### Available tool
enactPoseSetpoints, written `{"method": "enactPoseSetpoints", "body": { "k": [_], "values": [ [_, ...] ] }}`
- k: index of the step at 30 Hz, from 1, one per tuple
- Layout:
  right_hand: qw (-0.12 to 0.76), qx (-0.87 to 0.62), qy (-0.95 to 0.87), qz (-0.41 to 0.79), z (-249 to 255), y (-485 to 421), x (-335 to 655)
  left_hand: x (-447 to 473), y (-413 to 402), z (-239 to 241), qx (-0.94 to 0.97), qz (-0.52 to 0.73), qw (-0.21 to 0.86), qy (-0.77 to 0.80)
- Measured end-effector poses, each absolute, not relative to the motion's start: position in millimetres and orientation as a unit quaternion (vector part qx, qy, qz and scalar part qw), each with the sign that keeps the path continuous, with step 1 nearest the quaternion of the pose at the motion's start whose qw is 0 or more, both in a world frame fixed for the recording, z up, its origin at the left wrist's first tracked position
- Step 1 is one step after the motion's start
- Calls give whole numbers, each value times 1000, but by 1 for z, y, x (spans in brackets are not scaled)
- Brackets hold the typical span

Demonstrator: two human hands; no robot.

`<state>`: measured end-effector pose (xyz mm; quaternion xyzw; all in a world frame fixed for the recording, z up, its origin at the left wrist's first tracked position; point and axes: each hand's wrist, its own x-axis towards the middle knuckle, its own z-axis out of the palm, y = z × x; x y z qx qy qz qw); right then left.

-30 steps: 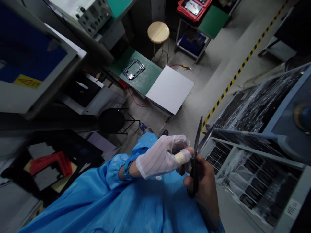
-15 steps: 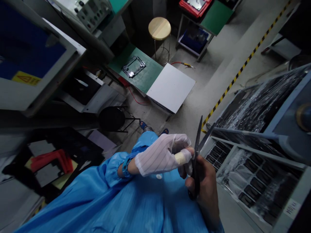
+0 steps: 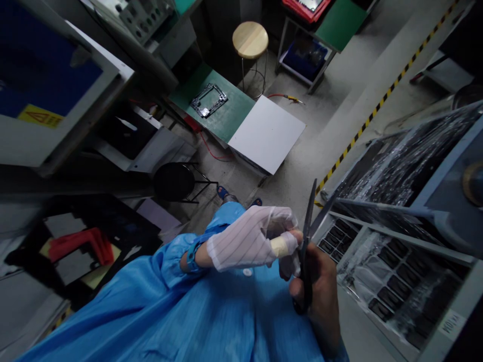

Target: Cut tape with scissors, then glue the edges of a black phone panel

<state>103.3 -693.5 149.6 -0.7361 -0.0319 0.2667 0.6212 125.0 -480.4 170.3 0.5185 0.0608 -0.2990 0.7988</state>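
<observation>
My left hand (image 3: 245, 239) wears a white striped glove, and one finger has pale tape wrapped round its tip. Its fingers are curled, and the taped fingertip rests against the black scissors (image 3: 310, 221) near the pivot. What the curled fingers hold is hidden. My bare right hand (image 3: 320, 286) grips the scissors' handles, with the two blades parted and pointing up and away. Both hands hover over my lap in a blue smock (image 3: 211, 317).
A metal rack (image 3: 433, 251) with trays of dark parts stands close on the right. Ahead are a green mat table (image 3: 230, 118) with a metal frame (image 3: 208, 99), a white board (image 3: 267, 133), a wooden stool (image 3: 250, 39) and a black stool (image 3: 173, 182). Yellow-black tape (image 3: 362, 125) crosses the floor.
The view has drifted slightly, so the room sits a little higher in the picture. Both hands and the scissors hold the same pose.
</observation>
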Motion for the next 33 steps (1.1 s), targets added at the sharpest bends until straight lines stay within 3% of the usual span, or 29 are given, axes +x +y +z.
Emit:
{"method": "enactPoseSetpoints", "body": {
  "k": [33],
  "values": [
    [562, -747, -61, 349, 160, -717, 113, 149, -449, 185, 528, -417, 740, -13]
  ]
}}
